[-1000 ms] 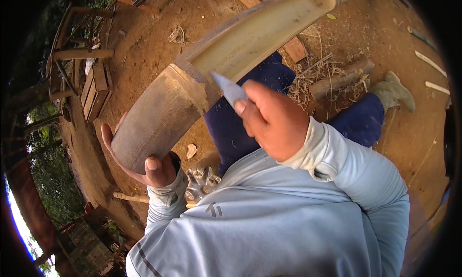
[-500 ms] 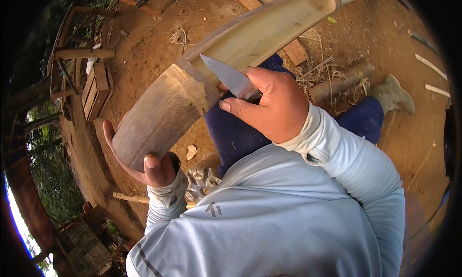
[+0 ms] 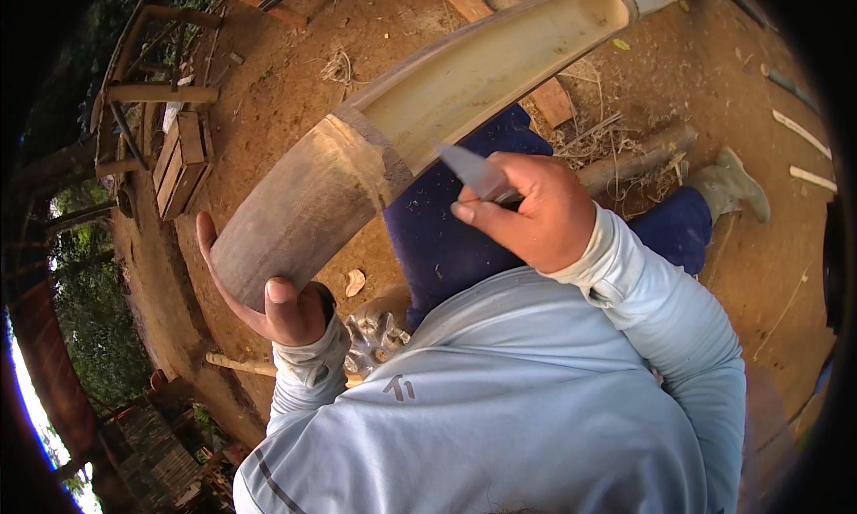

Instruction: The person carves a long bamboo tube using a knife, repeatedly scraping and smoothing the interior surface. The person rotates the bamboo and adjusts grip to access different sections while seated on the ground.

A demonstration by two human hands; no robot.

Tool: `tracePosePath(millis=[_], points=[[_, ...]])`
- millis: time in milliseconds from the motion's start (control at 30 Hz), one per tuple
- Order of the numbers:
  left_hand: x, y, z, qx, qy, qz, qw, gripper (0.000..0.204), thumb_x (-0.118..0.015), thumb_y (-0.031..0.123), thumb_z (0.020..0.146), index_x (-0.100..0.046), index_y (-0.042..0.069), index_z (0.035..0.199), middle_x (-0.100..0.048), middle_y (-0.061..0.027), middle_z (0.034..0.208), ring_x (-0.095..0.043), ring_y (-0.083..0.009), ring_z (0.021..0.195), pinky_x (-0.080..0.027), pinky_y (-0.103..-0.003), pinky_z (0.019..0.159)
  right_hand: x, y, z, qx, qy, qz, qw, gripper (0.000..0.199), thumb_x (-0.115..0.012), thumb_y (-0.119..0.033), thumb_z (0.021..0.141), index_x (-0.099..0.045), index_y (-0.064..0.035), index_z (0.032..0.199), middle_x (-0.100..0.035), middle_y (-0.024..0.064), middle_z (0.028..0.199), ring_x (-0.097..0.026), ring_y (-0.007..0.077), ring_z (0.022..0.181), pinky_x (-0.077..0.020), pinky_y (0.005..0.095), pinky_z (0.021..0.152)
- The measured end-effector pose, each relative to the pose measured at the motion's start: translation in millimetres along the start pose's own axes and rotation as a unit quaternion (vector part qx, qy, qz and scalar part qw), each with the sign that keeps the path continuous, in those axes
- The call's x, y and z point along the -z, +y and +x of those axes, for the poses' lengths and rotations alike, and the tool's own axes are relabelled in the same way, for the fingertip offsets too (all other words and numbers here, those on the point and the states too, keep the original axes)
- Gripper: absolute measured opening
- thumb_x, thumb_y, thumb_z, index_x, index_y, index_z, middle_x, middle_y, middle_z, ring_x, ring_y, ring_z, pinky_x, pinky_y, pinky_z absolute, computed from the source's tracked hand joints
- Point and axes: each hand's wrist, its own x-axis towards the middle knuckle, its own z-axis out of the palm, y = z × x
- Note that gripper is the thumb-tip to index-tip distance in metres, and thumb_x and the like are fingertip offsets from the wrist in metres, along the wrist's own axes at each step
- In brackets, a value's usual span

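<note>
A long split bamboo trunk [image 3: 402, 130] is held slanted across the lap, its pale hollow side turned up beyond the node and its grey bark nearer the body. Its near end is cupped from below by the left hand [image 3: 272, 304], fingers wrapped around it. Just beside the node, a knife [image 3: 478, 173] is gripped firmly in the right hand [image 3: 531, 212], wrist bent, blade pointed toward the bamboo. Past the bamboo, a wooden crate [image 3: 178, 161] stands on the bare dirt ground [image 3: 295, 77].
</note>
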Motion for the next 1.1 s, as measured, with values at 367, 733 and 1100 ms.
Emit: tracePosePath(millis=[367,733,1100], points=[[3,7,11,0.032,-0.029,-0.008,0.999,0.088,-0.066,0.039,0.081,-0.032,-0.010,0.145,-0.049,-0.0254,0.132,-0.052,-0.0375,0.123,-0.041,-0.047,0.106,75,37,-1,-0.222,0.241,0.159,0.931,0.019,-0.047,-0.021,0.104,-0.053,-0.0033,0.101,-0.059,0.0050,0.077,-0.054,0.0100,0.054,-0.0430,0.0259,0.048],[2,10,11,0.041,-0.015,0.020,0.999,0.090,-0.069,0.045,0.078,-0.036,-0.007,0.144,-0.051,-0.0225,0.127,-0.056,-0.0349,0.117,-0.044,-0.044,0.101,110,49,47,-0.279,0.236,0.042,0.930,0.023,-0.050,-0.028,0.102,-0.054,-0.0057,0.106,-0.055,0.0033,0.071,-0.049,0.0115,0.050,-0.0419,0.0284,0.044],[1,5,10,0.033,-0.002,0.007,0.999,0.098,-0.073,0.048,0.075,-0.033,-0.006,0.145,-0.050,-0.0210,0.126,-0.056,-0.0359,0.116,-0.045,-0.046,0.101,85,29,37,-0.242,0.113,-0.045,0.962,0.023,-0.050,-0.025,0.102,-0.058,-0.0032,0.105,-0.056,0.0026,0.065,-0.049,0.0121,0.049,-0.0412,0.0308,0.047]])
